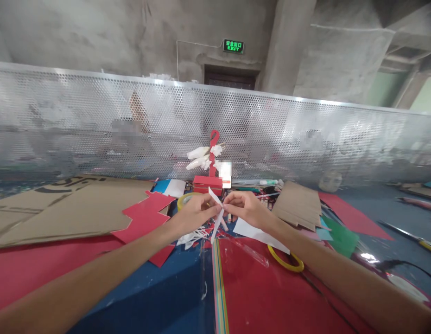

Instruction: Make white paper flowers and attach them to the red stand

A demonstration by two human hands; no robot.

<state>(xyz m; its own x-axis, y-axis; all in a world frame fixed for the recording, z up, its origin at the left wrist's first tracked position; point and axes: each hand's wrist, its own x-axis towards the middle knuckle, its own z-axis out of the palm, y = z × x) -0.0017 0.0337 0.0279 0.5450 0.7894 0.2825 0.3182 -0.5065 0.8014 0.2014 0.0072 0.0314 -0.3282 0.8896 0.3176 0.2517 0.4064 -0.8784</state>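
My left grip (211, 207) and right grip (232, 205) both pinched on white paper strip (217, 222), above cluttered blue desk (132, 297); perforated metal screen (160, 120) behind, concrete wall (97, 37) beyond.

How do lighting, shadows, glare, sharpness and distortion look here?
Head view: wide-angle stretch enlarges the forearms toward the lower corners; bright glare sits just right of the green sheet; a dark shadow crosses the blue tabletop; fine detail is soft, though the exit sign stays legible; pixelated patches hide parts of the perforated screen.
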